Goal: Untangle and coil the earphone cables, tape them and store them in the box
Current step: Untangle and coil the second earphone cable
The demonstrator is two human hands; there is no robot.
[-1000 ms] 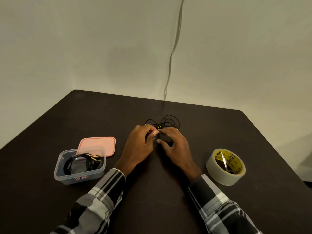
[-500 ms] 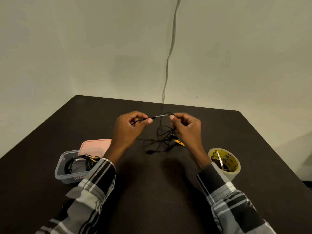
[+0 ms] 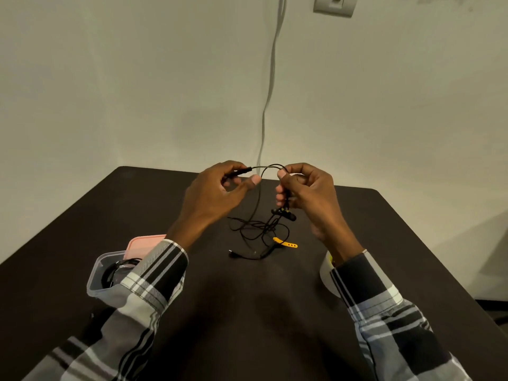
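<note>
A tangled black earphone cable [image 3: 257, 225] hangs between both raised hands, its lower loops and a yellow strap [image 3: 286, 243] resting on the dark table [image 3: 247, 312]. My left hand [image 3: 211, 199] pinches one end of the cable between thumb and fingers. My right hand [image 3: 308, 193] grips another stretch of it, with an earpiece dangling just below. The clear plastic box [image 3: 94, 279] sits at the left, holding another black coiled earphone, partly hidden by my left sleeve. The tape roll [image 3: 327, 273] lies at the right, mostly hidden behind my right sleeve.
A pink lid [image 3: 140, 243] lies on the table just behind the box. A grey wall cable [image 3: 270, 86] runs down the wall to the table's far edge. A switch plate [image 3: 334, 5] is mounted high on the wall.
Both hands have lifted the earphone cable from the table and drawn apart, stretching a short length between them. The view has tilted upward.
</note>
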